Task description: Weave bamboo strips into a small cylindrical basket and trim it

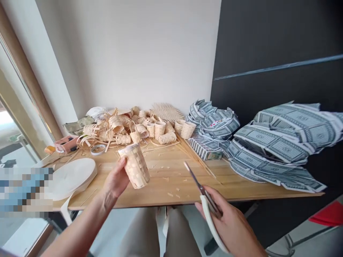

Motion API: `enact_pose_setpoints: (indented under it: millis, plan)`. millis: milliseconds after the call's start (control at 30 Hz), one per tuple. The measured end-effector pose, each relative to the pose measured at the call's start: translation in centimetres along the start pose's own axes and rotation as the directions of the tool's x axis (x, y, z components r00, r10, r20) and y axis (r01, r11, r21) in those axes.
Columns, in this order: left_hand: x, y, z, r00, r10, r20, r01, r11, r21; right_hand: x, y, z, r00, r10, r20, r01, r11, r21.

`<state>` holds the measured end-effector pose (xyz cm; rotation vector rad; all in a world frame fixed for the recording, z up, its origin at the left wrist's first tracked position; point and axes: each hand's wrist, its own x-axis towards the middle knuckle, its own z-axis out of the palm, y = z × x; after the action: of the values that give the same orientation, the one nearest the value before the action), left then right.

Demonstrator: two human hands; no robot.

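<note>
My left hand (pixel 118 180) grips a small woven wood-strip basket (pixel 136 167) by its side, holding it tilted above the front of the table. The basket is a cup-like cylinder with a pale rim. In my right hand (pixel 225 217) is a pair of scissors (pixel 207 208) with white handles; the blades point up and to the left and look closed. A gap of bare tabletop lies between the scissors and the basket. My fingers cover part of the scissors' handles.
Woven baskets and loose strips (pixel 118 125) are heaped at the back. A large white roll of strip (pixel 72 176) lies left, near a tape roll (pixel 98 149). Thin sticks (pixel 198 157) cross the wooden table (pixel 158 192). Folded banknote-patterned pieces (pixel 278 142) pile up on the right.
</note>
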<state>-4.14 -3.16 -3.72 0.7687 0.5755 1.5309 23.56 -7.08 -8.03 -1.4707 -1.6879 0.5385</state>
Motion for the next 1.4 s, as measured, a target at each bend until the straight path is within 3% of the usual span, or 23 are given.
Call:
enact_pose_setpoints:
  millis: [67, 133, 300, 467, 567, 667, 833, 900, 1100, 1267, 1333, 1367, 1400]
  plan:
    - [1.9, 0.8, 0.5, 0.993, 0.059, 0.100, -0.076, 0.980, 0.183, 2.4, 1.9, -1.5, 0.996, 0.066, -0.062, -0.062, 0.996, 0.069]
    - [4.3, 1.4, 1.2, 0.978, 0.085, 0.190, -0.147, 0.928, 0.342, 4.6, 4.0, -2.6, 0.992, 0.116, -0.052, -0.109, 0.987, 0.119]
    - [11.7, 1.6, 1.6, 0.941, 0.069, 0.330, -0.278, 0.711, 0.645, 8.2, 9.0, -3.4, 0.978, 0.211, 0.008, -0.208, 0.956, 0.205]
    - [18.2, 0.4, 1.5, 0.937, 0.143, 0.319, -0.335, 0.627, 0.704, 9.1, 11.7, -3.5, 0.977, 0.211, 0.007, -0.209, 0.957, 0.202]
    - [20.9, -1.4, 1.7, 0.945, 0.176, 0.277, -0.326, 0.605, 0.726, 8.9, 11.6, -3.8, 0.980, 0.201, 0.005, -0.201, 0.978, 0.049]
    - [22.8, -3.2, 1.7, 0.947, 0.220, 0.234, -0.320, 0.591, 0.740, 8.5, 11.4, -3.4, 0.993, 0.108, -0.043, -0.114, 0.982, -0.154]
    - [25.1, -4.9, 0.1, 0.929, 0.352, 0.118, -0.298, 0.518, 0.802, 8.2, 12.4, -1.9, 0.957, -0.103, -0.272, 0.004, 0.940, -0.342]
    - [25.9, -5.6, -0.7, 0.925, 0.368, 0.095, -0.277, 0.482, 0.831, 8.3, 12.6, -1.5, 0.943, -0.139, -0.303, 0.014, 0.925, -0.379]
    - [27.0, -6.8, -1.7, 0.939, 0.304, 0.162, -0.271, 0.362, 0.892, 8.4, 11.2, -1.7, 0.948, -0.087, -0.306, -0.045, 0.917, -0.398]
    - [25.5, -3.9, 0.0, 0.921, 0.315, 0.227, -0.308, 0.233, 0.923, 8.4, 9.8, -2.3, 0.978, 0.020, -0.209, -0.107, 0.906, -0.410]
    - [23.8, -3.0, 1.1, 0.894, 0.339, 0.294, -0.350, 0.116, 0.930, 8.5, 9.4, -2.4, 0.980, 0.035, -0.196, -0.117, 0.897, -0.426]
    - [22.7, -3.0, 1.8, 0.874, 0.271, 0.404, -0.406, -0.052, 0.912, 8.5, 9.3, -2.4, 0.981, 0.042, -0.192, -0.123, 0.891, -0.437]
    - [21.4, -3.3, 2.5, 0.845, 0.079, 0.530, -0.502, -0.226, 0.835, 8.6, 9.2, -2.4, 0.981, 0.048, -0.188, -0.130, 0.884, -0.449]
